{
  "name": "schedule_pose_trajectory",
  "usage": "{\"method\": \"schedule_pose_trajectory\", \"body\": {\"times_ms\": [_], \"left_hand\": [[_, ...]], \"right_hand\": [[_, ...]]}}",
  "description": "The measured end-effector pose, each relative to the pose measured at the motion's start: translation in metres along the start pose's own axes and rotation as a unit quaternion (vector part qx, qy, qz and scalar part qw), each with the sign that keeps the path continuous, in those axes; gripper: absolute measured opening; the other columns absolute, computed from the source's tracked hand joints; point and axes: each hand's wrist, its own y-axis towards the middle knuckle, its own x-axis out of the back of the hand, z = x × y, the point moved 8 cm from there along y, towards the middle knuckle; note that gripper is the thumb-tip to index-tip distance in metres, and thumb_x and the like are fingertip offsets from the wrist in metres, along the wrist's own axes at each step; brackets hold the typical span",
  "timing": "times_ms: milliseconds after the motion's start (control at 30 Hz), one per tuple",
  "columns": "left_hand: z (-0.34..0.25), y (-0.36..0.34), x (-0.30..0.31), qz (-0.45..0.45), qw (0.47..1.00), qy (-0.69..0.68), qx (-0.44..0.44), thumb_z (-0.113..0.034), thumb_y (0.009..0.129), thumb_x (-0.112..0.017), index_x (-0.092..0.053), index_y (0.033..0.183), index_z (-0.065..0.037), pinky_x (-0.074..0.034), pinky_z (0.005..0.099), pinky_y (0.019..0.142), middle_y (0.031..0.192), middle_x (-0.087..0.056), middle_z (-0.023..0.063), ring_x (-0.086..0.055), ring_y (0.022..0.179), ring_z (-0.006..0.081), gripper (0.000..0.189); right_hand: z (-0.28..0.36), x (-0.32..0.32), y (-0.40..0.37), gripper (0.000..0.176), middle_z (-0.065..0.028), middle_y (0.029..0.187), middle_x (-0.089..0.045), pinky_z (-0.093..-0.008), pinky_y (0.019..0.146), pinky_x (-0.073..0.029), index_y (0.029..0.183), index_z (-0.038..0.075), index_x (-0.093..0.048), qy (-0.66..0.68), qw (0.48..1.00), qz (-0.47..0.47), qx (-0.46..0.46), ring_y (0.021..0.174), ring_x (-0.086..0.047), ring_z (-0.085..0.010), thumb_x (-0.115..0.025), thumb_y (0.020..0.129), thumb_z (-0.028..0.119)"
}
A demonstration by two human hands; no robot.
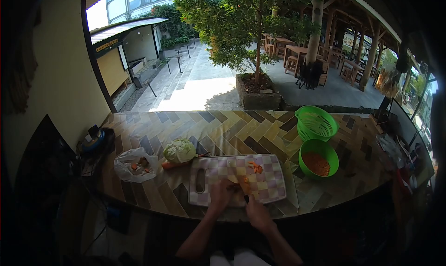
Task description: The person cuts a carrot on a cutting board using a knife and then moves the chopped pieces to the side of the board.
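On the checkered cutting board (218, 166), my right hand (258, 214) grips a knife (246, 198) by its black handle, the blade pointing away from me. My left hand (220, 195) is closed beside the blade; its fingers hide most of what they hold. Small orange pieces lie near the blade, and a little pile of cut carrot (255, 167) sits toward the board's far right. Left of the board are a pale green cabbage (180, 151) and a whole carrot (173, 165).
A plastic bag (135, 165) with scraps lies at left. To the right, a green bowl (303, 160) holds orange bits, with a green colander (317, 119) behind it. Bags and other items crowd the right end of the patterned table (209, 126).
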Motion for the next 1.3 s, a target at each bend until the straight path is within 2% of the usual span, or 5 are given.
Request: {"method": "schedule_pose_trajectory", "body": {"times_ms": [433,700,1000,1100,1300], "left_hand": [[0.006,-0.002,-0.004,-0.025,0.998,0.064,0.008,-0.029,0.073,-0.08,-0.075,0.086,-0.007,-0.052,0.0385,0.068,0.084,-0.069,0.0134,-0.068,0.076,0.0307,0.026],[0.006,-0.002,-0.003,-0.027,0.998,0.042,0.026,-0.025,0.075,-0.078,-0.074,0.083,-0.007,-0.052,0.038,0.071,0.083,-0.069,0.0127,-0.068,0.078,0.0305,0.02],[-0.001,-0.003,0.0,-0.017,0.998,0.043,0.049,-0.025,0.076,-0.078,-0.074,0.086,-0.006,-0.052,0.0367,0.074,0.088,-0.069,0.0121,-0.068,0.082,0.0304,0.021],[-0.002,-0.003,0.0,-0.017,0.998,0.041,0.043,-0.022,0.075,-0.078,-0.074,0.087,-0.007,-0.052,0.0365,0.074,0.09,-0.069,0.0115,-0.067,0.083,0.0301,0.019],[0.001,-0.005,-0.001,-0.033,0.998,0.04,0.024,-0.021,0.074,-0.077,-0.075,0.085,-0.007,-0.051,0.0369,0.073,0.088,-0.069,0.0111,-0.067,0.082,0.0299,0.018]], "right_hand": [[-0.001,0.012,-0.028,0.026,-0.0308,0.08,-0.062,-0.0576,0.075,-0.045,0.112,-0.003,-0.041,-0.02,0.999,0.009,-0.035,0.085,-0.059,-0.0496,-0.045,0.095,0.016],[-0.006,0.01,-0.024,0.027,-0.0241,0.075,-0.062,-0.0526,0.062,-0.042,0.111,-0.002,-0.04,0.055,0.997,-0.026,0.042,0.075,-0.06,-0.0447,-0.051,0.095,0.016],[-0.008,0.01,-0.018,0.023,-0.0263,0.075,-0.062,-0.0558,0.068,-0.044,0.108,-0.001,-0.041,0.029,0.999,0.013,0.012,0.078,-0.059,-0.0485,-0.048,0.095,0.017],[-0.007,0.003,-0.006,0.024,-0.0278,0.077,-0.062,-0.0567,0.07,-0.045,0.11,-0.001,-0.042,-0.007,0.996,-0.041,0.08,0.079,-0.059,-0.0499,-0.047,0.095,0.017],[0.001,0.006,-0.015,0.027,-0.0277,0.082,-0.064,-0.0573,0.074,-0.046,0.115,-0.002,-0.043,-0.022,0.999,-0.03,-0.007,0.082,-0.061,-0.0489,-0.046,0.095,0.016]]}}
